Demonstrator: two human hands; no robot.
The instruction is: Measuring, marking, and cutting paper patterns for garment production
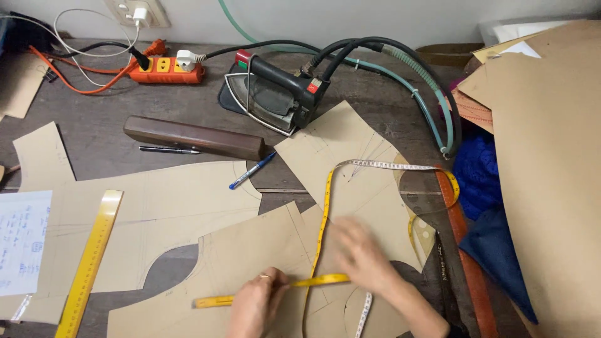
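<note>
I am watching a yellow tape measure [325, 206] looping over the brown paper pattern piece [250, 263] at the near edge of the table [100, 131]; one stretch is lying flat and taut along the paper, the rest is curling up toward the steam iron [275, 94]. My left hand [256, 303] is pinching the flat stretch between closed fingers. My right hand [363, 256] is blurring over the tape; I cannot tell whether it is gripping. At far left a white sheet with blue handwriting [22, 241] is lying beside a yellow ruler [87, 263]. An orange power strip [166, 70] is sitting by the wall.
</note>
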